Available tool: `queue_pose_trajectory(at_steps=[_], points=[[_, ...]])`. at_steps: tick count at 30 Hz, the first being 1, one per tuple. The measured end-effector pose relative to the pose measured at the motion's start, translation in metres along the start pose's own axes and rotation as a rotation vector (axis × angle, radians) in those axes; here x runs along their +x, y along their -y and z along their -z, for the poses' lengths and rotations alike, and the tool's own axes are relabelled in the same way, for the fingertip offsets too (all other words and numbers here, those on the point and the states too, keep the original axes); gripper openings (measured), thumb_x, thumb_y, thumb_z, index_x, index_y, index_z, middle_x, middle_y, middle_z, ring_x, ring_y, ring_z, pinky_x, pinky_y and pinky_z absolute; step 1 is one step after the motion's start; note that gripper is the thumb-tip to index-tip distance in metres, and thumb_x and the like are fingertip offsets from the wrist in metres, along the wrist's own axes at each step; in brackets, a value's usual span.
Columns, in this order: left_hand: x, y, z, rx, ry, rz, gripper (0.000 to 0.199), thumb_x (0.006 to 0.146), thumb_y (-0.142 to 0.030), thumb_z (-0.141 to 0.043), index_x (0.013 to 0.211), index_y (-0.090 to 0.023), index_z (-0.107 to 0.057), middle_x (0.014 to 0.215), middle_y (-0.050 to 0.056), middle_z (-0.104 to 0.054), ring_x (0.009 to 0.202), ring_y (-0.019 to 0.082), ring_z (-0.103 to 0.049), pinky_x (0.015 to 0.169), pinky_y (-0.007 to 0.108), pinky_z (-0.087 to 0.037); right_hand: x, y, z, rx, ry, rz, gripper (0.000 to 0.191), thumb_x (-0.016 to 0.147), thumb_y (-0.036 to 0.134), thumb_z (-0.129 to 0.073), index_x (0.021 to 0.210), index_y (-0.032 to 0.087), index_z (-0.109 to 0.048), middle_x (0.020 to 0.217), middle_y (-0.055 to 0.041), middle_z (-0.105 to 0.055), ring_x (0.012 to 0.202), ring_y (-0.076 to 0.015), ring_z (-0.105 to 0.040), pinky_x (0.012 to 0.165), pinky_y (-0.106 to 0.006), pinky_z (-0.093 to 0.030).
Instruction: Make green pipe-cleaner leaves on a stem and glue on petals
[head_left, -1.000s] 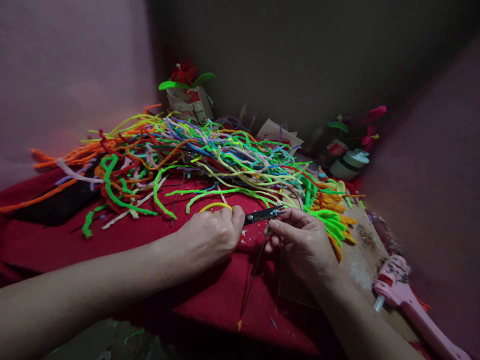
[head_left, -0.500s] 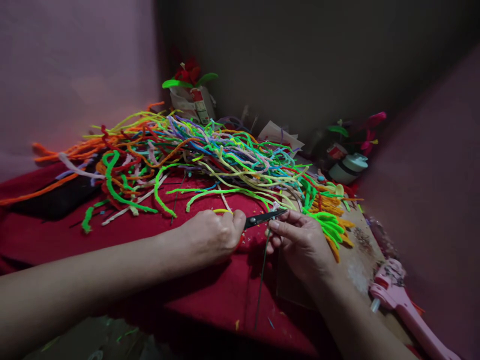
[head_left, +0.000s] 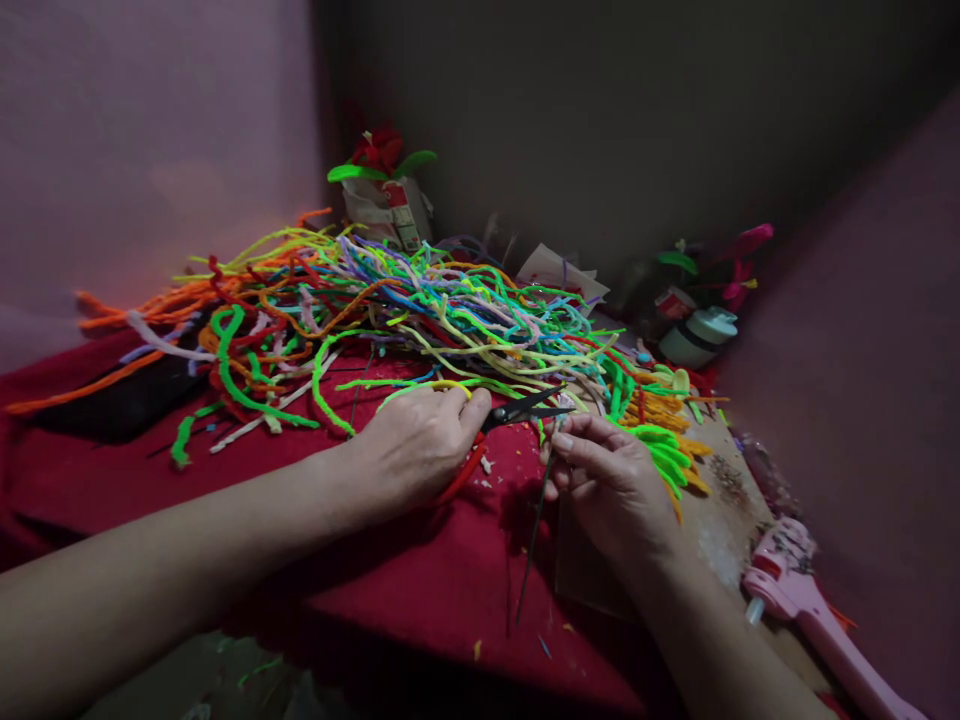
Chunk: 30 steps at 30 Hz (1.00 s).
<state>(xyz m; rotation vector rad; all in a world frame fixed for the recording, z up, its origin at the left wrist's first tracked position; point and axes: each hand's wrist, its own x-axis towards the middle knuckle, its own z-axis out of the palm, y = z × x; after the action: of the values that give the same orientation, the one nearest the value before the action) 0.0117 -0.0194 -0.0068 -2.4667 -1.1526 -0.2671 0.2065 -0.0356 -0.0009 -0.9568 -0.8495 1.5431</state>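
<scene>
Angling inward, hands point(head_left: 411, 445) grip scissors point(head_left: 517, 408) and stem point(head_left: 534, 540).

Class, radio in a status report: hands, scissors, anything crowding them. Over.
Left hand gripping scissors, blades parted. Right hand pinching thin dark stem near blade tips. Pipe-cleaner heap close beyond blades. Over.

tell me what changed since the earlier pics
The scissors in the left hand have opened, blades now apart. The dark stem in the right hand has swung its lower end rightward since the first picture. Neither hand let go; pink glue gun and fuzzy pile stayed put.
</scene>
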Motion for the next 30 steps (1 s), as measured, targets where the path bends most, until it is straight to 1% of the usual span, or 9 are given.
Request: queue_pose_trajectory(at_steps=[4, 9, 14, 20, 25, 30], points=[[0.0001, -0.0012, -0.0052, 0.023, -0.019, -0.032, 0.019, 0.084, -0.013, -0.042, 0.101, -0.011, -0.051, 0.073, 0.006, -0.057, 0.062, 0.019, -0.056, 0.057, 0.031, -0.045, 0.0003, 0.0015, -0.0003, 0.044, 0.007, 0.008, 0.015, 0.056, 0.015, -0.073, 0.066, 0.015, -0.061, 0.051, 0.0034, -0.058, 0.036, -0.0068, -0.047, 0.033, -0.019, -0.045], [-0.0009, -0.0019, -0.0074, 0.013, -0.056, -0.061, 0.016, 0.085, -0.014, -0.042, 0.097, -0.012, -0.051, 0.073, 0.006, -0.055, 0.062, 0.019, -0.054, 0.058, 0.032, -0.044, 0.0001, 0.0036, 0.0003, 0.063, 0.059, -0.065, 0.018, 0.055, 0.015, -0.072, 0.070, 0.015, -0.061, 0.050, 0.0017, -0.059, 0.035, -0.0070, -0.045, 0.031, -0.018, -0.042], [-0.0014, -0.0027, -0.0085, 0.033, -0.079, -0.075, 0.016, 0.085, -0.016, -0.042, 0.098, -0.012, -0.050, 0.071, 0.005, -0.055, 0.060, 0.018, -0.053, 0.057, 0.031, -0.042, 0.0003, 0.0039, 0.0018, 0.054, 0.097, -0.123, 0.016, 0.057, 0.015, -0.072, 0.069, 0.013, -0.062, 0.048, 0.0025, -0.057, 0.033, -0.0044, -0.039, 0.030, -0.017, -0.041], [-0.0027, -0.0032, -0.0060, 0.071, -0.073, -0.081, 0.016, 0.084, -0.016, -0.042, 0.098, -0.012, -0.050, 0.072, 0.006, -0.056, 0.060, 0.019, -0.054, 0.056, 0.031, -0.041, 0.0014, 0.0028, 0.0016, 0.070, 0.163, -0.136, 0.014, 0.056, 0.014, -0.071, 0.065, 0.014, -0.061, 0.045, 0.0029, -0.056, 0.031, -0.0046, -0.038, 0.028, -0.017, -0.040], [-0.0034, -0.0035, -0.0049, 0.093, -0.071, -0.086, 0.015, 0.083, -0.015, -0.042, 0.096, -0.012, -0.050, 0.071, 0.006, -0.056, 0.061, 0.019, -0.055, 0.056, 0.031, -0.041, 0.0015, 0.0021, 0.0023, 0.044, 0.160, -0.138, 0.013, 0.057, 0.015, -0.071, 0.064, 0.014, -0.061, 0.045, 0.0024, -0.057, 0.030, -0.0043, -0.039, 0.028, -0.016, -0.040], [-0.0032, -0.0028, -0.0034, 0.067, -0.059, -0.105, 0.014, 0.083, -0.013, -0.042, 0.094, -0.012, -0.050, 0.070, 0.006, -0.056, 0.059, 0.020, -0.055, 0.055, 0.032, -0.042, 0.0015, 0.0035, 0.0033, 0.018, 0.144, -0.130, 0.014, 0.056, 0.015, -0.072, 0.063, 0.014, -0.060, 0.045, 0.0018, -0.058, 0.031, -0.0038, -0.037, 0.028, -0.016, -0.039]])
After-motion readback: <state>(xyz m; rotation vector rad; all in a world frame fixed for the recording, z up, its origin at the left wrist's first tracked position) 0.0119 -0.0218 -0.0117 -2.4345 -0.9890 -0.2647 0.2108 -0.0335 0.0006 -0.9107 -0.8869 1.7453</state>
